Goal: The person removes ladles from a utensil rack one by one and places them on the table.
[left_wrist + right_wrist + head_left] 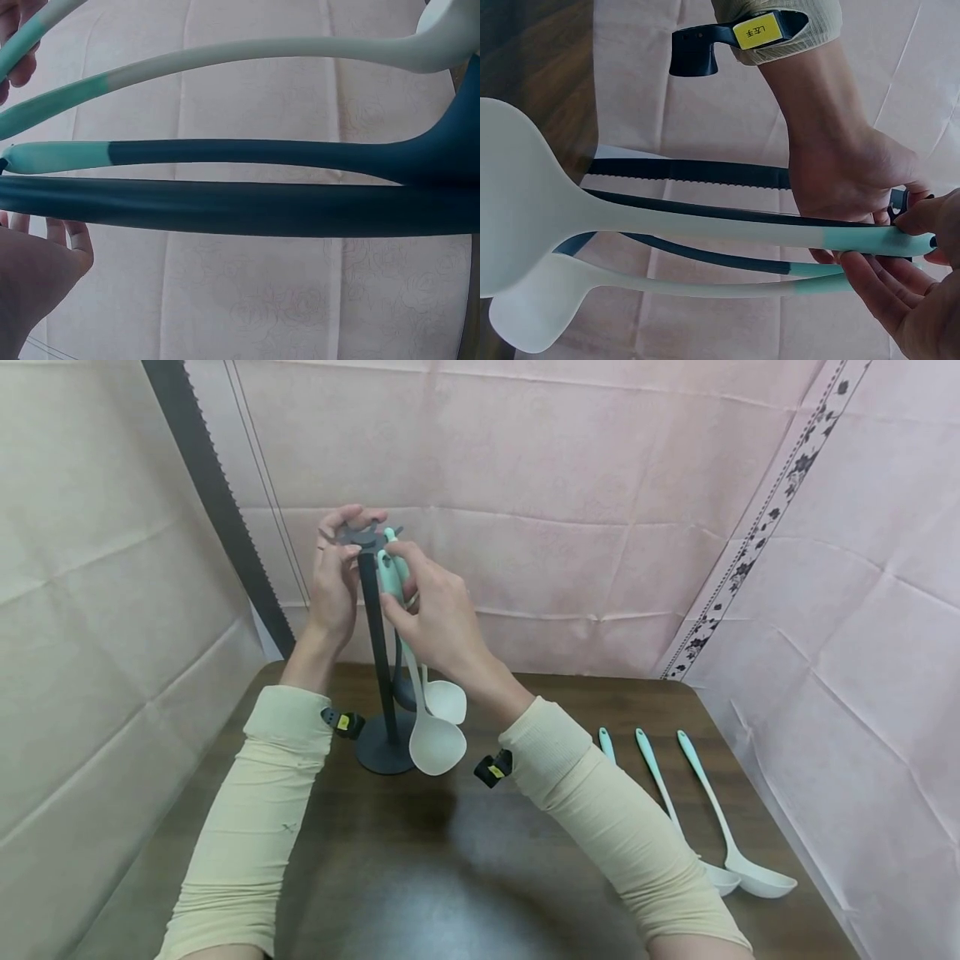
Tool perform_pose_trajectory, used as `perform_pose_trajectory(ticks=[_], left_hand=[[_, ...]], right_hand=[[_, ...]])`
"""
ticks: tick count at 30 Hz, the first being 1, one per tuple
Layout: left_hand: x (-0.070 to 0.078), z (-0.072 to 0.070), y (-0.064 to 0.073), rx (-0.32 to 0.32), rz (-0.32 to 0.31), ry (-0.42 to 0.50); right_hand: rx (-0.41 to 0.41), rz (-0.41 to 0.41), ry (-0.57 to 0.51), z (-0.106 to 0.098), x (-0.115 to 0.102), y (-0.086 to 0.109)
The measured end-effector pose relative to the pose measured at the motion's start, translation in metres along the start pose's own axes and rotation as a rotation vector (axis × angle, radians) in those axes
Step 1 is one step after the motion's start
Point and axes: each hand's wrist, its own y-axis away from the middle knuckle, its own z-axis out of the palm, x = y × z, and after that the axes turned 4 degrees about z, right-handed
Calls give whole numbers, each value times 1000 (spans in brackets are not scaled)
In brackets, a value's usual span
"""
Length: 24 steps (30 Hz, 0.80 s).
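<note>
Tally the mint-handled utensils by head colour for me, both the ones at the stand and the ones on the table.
White-headed utensils: 4
Dark-headed utensil: 1
Utensil with head hidden by the right sleeve, colour unclear: 1
Total: 6

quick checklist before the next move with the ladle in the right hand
1. Right hand grips the white ladle by its mint handle: ok.
2. Left hand touches the top of the stand: ok.
3. Stand's base rests on the table: ok.
4. Ladle seated on a hook: cannot tell, the contact is unclear.
5. Dark utensil hangs from the stand: ok.
6. Utensils on the table's right lie apart from the stand: ok.
</note>
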Motion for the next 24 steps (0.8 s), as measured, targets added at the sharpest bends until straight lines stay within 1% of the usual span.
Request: perform_pose_trajectory(ticks=[5, 11, 17, 21, 24], left_hand=[[0, 0, 1, 0, 24, 0], [-4, 2, 0, -4, 67, 7], [-6, 2, 0, 2, 79, -7], [-7, 1, 0, -4, 96, -19], [-7, 1, 0, -5, 89, -21]], right_hand=[[-6, 3, -2, -1, -1, 1], [-11, 6, -5, -4, -1, 1], [-17, 14, -17, -7, 0, 3], [-6, 11, -21, -11, 0, 3], [-3, 21, -25, -15, 1, 3]])
